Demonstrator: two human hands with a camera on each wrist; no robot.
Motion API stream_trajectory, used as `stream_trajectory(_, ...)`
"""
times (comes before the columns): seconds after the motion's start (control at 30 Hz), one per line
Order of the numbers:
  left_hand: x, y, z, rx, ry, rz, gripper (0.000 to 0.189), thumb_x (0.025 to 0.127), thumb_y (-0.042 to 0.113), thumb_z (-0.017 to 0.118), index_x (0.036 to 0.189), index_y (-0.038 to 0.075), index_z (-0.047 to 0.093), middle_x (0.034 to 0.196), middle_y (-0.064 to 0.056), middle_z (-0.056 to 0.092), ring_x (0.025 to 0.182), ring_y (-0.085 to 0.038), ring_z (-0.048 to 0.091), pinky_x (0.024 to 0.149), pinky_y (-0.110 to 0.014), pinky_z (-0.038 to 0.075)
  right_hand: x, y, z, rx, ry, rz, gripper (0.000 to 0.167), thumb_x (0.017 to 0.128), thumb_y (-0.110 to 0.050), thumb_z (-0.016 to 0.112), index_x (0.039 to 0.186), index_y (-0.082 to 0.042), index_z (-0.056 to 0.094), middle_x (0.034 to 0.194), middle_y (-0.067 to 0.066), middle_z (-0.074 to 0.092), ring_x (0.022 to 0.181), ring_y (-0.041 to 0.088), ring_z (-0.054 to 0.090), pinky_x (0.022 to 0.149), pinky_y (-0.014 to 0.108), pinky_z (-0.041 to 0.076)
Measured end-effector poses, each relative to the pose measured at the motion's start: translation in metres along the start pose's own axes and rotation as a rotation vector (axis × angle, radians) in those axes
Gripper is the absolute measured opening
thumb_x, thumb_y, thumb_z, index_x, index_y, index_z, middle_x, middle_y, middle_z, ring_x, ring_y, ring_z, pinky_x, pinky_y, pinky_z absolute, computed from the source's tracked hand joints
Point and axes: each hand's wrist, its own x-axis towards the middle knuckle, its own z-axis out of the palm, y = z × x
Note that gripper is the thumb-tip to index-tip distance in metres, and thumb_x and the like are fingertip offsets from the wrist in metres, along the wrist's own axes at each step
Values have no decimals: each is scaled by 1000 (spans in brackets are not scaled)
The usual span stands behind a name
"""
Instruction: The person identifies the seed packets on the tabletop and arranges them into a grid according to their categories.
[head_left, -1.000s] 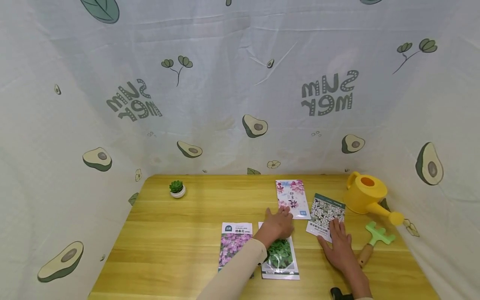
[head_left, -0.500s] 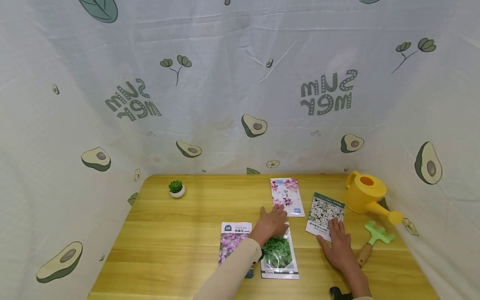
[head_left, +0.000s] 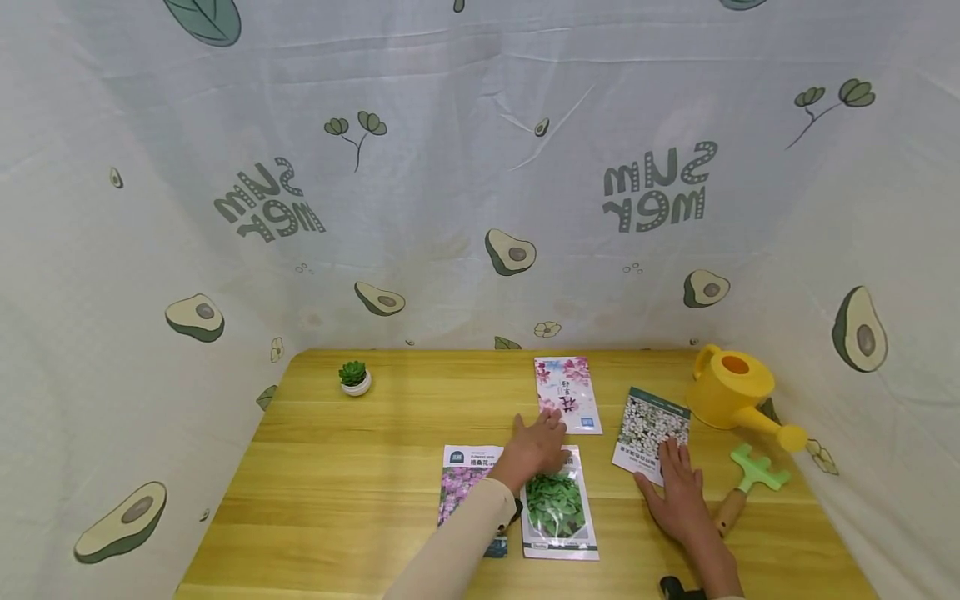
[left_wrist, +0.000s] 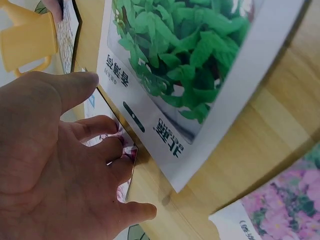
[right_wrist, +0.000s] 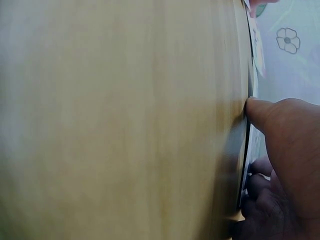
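My left hand [head_left: 534, 450] rests its fingertips on the lower end of a seed packet with pink blossoms [head_left: 566, 392]. In the left wrist view its fingers [left_wrist: 107, 147] are slightly bent on that packet, the thumb apart from them. Below the hand lies a seed packet with green leaves [head_left: 555, 508], partly covered by it. My right hand [head_left: 678, 500] lies with its fingers on the lower right part of a seed packet with white flowers [head_left: 648, 429]. In the right wrist view the right thumb [right_wrist: 261, 112] touches near a packet edge, seen almost edge-on.
A pink-flower seed packet [head_left: 463, 487] lies left of the green one, partly under my left sleeve. At right stand a yellow watering can [head_left: 727, 392] and a green hand rake with wooden handle [head_left: 750, 479]. A small potted succulent [head_left: 354, 379] sits back left on the wooden table [head_left: 330, 500].
My left hand has slid the pink-blossom packet to the left across the table, so it now lies farther from the white-flower packet. The right hand has stayed in place.
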Motion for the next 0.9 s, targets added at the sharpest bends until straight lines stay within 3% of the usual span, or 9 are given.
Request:
stream_trajectory(0.63, -9, -16, 3, -6, 3, -6, 57, 114, 41, 52, 165, 19, 45, 179, 3, 26, 165, -15, 20, 131, -59, 26, -1, 1, 2, 6, 25, -22, 85, 110, -28, 61, 159, 24, 16, 167, 48, 5, 157, 63, -1, 118, 86, 2)
stream_trajectory(0.77, -2, -23, 12, 7, -1, -18, 56, 115, 39, 49, 167, 20, 42, 179, 6, 23, 166, -13, 18, 132, -57, 24, -1, 1, 2, 7, 22, -21, 85, 110, -29, 60, 159, 24, 16, 167, 48, 5, 157, 63, -1, 118, 86, 2)
stream_trajectory(0.9, 14, -34, 30, 42, -4, -15, 56, 115, 35, 45, 169, 22, 37, 180, 8, 18, 166, -12, 15, 131, -60, 23, -1, 0, 2, 3, 25, -21, 84, 109, -29, 61, 159, 24, 18, 166, 48, 6, 157, 64, -1, 117, 86, 4)
